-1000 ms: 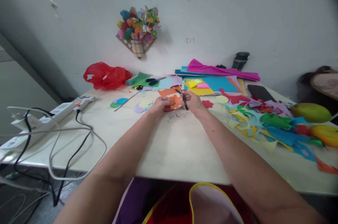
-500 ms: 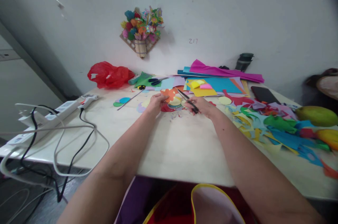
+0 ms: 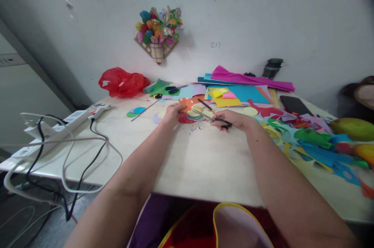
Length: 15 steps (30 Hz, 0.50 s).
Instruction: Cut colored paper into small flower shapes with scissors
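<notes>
My left hand (image 3: 174, 112) pinches the left edge of an orange paper flower (image 3: 188, 104) with a scalloped outline. In my right hand (image 3: 226, 118) is a pair of scissors (image 3: 208, 116) with black handles. Their blades are spread apart and point left, just right of the flower. Below the flower lie a red paper piece (image 3: 187, 118) and pale yellow paper circles, partly hidden by the hands and the flower. Tiny paper snippets (image 3: 196, 127) are scattered on the table in front of them.
Paper scraps (image 3: 309, 143) cover the table's right side, near a dark phone (image 3: 295, 105) and a green mango (image 3: 350, 129). Coloured sheets (image 3: 251, 94) and a second pair of scissors (image 3: 172, 89) lie at the back. A power strip (image 3: 55, 131) with cables occupies the left.
The scissors have opened wide and moved back to the right, away from the orange flower, with my right hand. My left hand still holds the flower in nearly the same place.
</notes>
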### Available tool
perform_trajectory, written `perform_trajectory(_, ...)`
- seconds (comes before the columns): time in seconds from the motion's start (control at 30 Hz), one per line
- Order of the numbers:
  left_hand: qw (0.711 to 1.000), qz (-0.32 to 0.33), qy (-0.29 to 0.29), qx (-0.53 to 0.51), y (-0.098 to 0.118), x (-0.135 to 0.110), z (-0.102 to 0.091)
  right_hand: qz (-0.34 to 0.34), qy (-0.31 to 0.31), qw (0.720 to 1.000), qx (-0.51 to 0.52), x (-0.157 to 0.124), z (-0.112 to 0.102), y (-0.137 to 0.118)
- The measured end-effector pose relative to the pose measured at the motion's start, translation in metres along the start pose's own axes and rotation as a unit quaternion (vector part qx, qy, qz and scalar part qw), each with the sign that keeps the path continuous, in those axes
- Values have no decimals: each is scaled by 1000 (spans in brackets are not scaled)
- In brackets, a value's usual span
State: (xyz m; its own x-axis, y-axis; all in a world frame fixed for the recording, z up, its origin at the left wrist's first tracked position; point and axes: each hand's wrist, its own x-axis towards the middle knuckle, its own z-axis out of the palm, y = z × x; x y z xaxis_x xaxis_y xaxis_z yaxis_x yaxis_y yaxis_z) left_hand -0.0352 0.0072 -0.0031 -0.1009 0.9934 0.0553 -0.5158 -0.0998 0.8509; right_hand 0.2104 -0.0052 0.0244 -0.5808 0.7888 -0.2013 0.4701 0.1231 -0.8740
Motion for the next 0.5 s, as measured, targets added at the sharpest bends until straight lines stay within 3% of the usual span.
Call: perform_trajectory(0.5, 997, -27, -23, 68, -7, 1, 0, -15, 12, 999, -34, 10, 13, -2)
